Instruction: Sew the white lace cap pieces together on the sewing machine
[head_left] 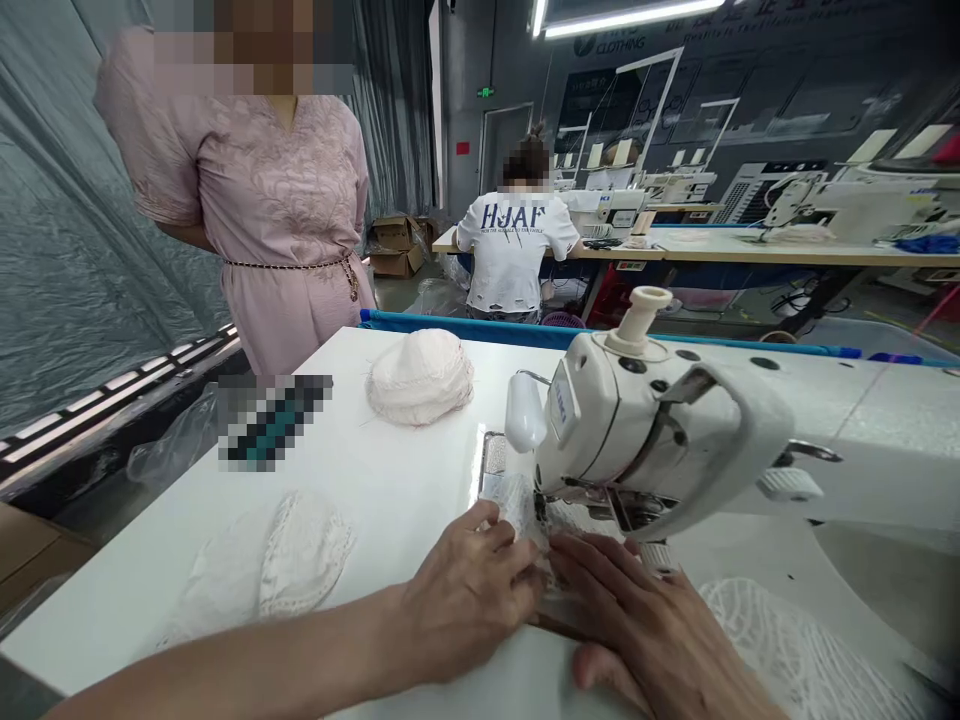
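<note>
A white sewing machine stands over the right part of the white table. Under its needle area lies a piece of sheer white lace fabric. My left hand is at the left of the needle, fingers curled and pinching the lace's near edge. My right hand rests flat just right of it, fingers stretched forward over the fabric, close in front of the presser foot. Most of the piece is hidden beneath both hands. More white patterned lace lies beside my right wrist.
A stack of rounded white fabric pieces sits left of the machine. More white cup-shaped pieces lie near my left forearm. A blurred dark object is at the table's left edge. One person stands beyond; another sits farther back.
</note>
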